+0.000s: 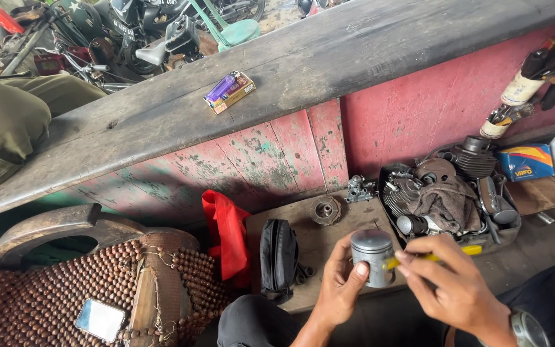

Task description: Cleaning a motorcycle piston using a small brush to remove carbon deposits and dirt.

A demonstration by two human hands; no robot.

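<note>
While left hand (340,283) fingers pinch grey metal cylindrical piston (373,257) at near centre, right hand (448,283) grips yellow-handled tool (435,257) against it; I judge tool slip could scratch piston.

Worn red-painted plank wall (419,103), green patches showing thru. Thick grey wooden ledge (329,58) runs diagonally across top w/ lighter on a small box (229,92). Parked motorbikes (142,32) behind it. Beaded seat cover (65,283) bottom left. Daylight, soft.
</note>
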